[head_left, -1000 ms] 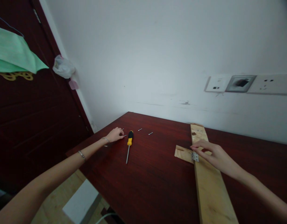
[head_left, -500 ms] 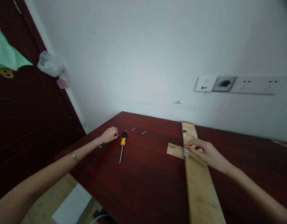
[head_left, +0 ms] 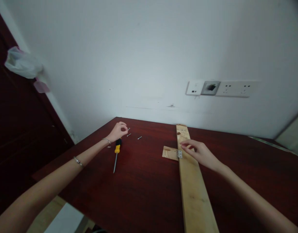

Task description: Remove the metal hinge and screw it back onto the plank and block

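Left grip [head_left: 116, 132] pinches a slim metal screw [head_left: 129, 129]. Right grip [head_left: 204, 154]: fingertips close together; whether pressed shut cannot be told. Polished red-brown desk [head_left: 144, 191] carries: long pale board [head_left: 196, 192], beneath right grip; black-and-yellow screwdriver [head_left: 117, 149], handle partly behind left grip; short wood piece [head_left: 170, 153] abutting board; holed metal hinge [head_left: 180, 154] at their joint; two loose screws [head_left: 139, 138] near left grip.

White wall [head_left: 139, 58] beyond reddish table [head_left: 144, 194]
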Available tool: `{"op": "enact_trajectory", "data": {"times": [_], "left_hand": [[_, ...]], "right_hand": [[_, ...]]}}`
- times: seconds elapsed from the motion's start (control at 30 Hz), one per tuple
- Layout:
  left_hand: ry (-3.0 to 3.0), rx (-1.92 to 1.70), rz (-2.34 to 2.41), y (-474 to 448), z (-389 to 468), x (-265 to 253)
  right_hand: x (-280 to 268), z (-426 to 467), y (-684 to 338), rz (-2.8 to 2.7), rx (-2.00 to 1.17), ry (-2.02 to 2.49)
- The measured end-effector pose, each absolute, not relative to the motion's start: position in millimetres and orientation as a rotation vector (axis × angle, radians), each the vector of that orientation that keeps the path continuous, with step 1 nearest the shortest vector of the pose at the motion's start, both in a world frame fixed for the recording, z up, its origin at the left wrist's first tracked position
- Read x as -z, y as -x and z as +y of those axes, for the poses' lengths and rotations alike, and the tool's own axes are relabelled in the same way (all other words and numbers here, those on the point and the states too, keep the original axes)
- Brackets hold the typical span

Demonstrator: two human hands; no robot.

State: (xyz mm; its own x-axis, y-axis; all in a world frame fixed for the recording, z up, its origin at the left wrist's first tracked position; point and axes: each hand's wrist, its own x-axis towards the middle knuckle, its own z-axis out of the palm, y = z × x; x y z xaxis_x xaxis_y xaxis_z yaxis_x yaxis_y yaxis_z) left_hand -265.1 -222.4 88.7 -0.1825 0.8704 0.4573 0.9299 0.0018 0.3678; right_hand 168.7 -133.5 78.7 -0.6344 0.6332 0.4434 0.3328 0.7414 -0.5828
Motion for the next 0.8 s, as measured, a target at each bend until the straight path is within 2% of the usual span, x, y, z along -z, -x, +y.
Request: {"op": "enact_trajectory", "data": {"times": [0.3, 0.53, 0.8], "left_hand": [[2.445, 1.861, -1.65, 96, -161, -104], [2.555, 2.086, -1.499, 39, -149, -94], [2.501, 2.148, -1.486, 43, -149, -82]], "right_hand": [[-83, -143, -165, -2.118, -0.723, 0.722], [-83, -136, -155, -1.953, -0.749, 0.703], [-86, -130, -137, -1.903, -0.761, 0.676]]}}
